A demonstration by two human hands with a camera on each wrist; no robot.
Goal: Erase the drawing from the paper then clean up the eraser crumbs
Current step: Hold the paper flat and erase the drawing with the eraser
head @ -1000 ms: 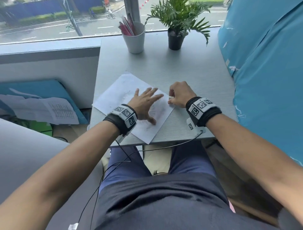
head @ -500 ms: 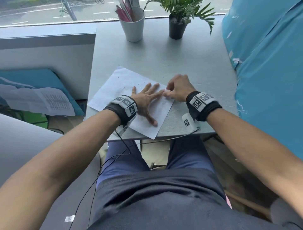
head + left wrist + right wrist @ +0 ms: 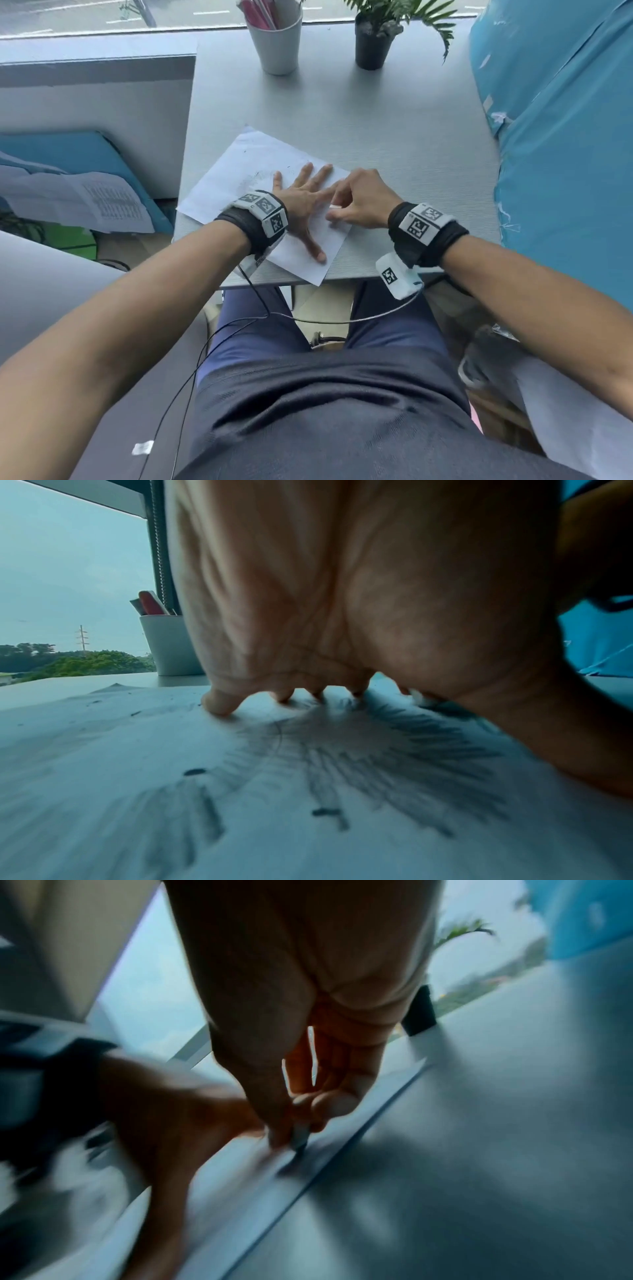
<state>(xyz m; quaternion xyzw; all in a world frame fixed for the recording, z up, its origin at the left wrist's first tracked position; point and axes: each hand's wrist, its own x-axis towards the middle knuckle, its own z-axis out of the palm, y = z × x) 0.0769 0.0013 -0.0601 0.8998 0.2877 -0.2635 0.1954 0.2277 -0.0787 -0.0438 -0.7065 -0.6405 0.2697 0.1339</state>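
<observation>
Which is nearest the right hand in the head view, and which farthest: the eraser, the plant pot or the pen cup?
From the right hand:
1. Eraser, pinched in its fingers, on the paper.
2. Plant pot, at the desk's far edge, almost straight ahead.
3. Pen cup, also at the far edge, further left; close to the pot's distance.

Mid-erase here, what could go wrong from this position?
1. The paper overhangs the desk's near edge; hard strokes might crease or tear it there, though the left hand presses it flat.
2. The right hand pinches the eraser right beside the left fingers, so strokes may bump them.
3. Pencil shading under the left palm may smear.
</observation>
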